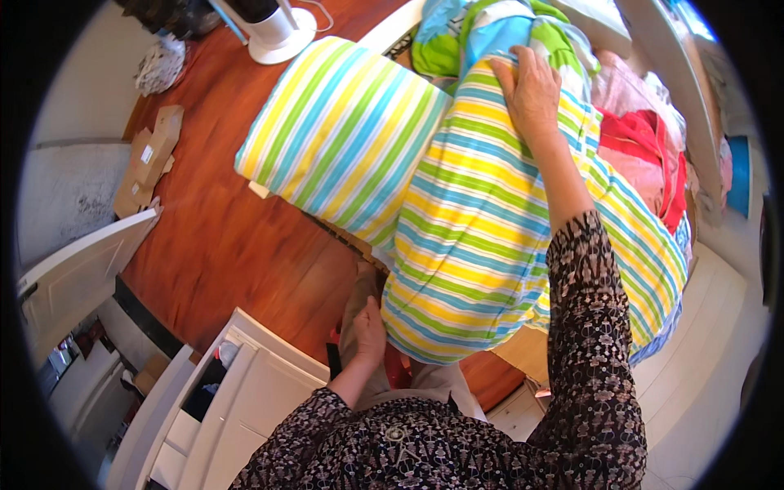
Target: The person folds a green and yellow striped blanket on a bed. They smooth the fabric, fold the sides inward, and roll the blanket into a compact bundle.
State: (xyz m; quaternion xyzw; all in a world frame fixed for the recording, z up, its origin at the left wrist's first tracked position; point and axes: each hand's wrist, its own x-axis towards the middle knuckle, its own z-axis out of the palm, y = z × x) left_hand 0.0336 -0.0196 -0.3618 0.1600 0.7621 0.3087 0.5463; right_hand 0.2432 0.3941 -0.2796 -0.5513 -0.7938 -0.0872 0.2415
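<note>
A thick folded quilt point(471, 226) with yellow, green, blue and white stripes lies before me. My right hand point(531, 98) rests on its far end, thumb apart from the fingers and fingertips toward the far edge. At the near left side, my left hand point(370, 329) is against or just beside the quilt; its fingers are partly hidden, so a grip cannot be made out. To the left of the quilt is a matching striped cushion or folded piece point(346, 138). More striped fabric point(643, 257) spreads out beneath my right forearm.
Green, blue and white bedding point(499, 30) is heaped beyond the quilt, with pink and red cloth point(649, 159) at right. A white appliance base point(278, 43) stands on the wood floor point(245, 257). White drawers point(257, 392) and an ajar white door point(86, 282) are at lower left, flattened cardboard point(150, 156) at left.
</note>
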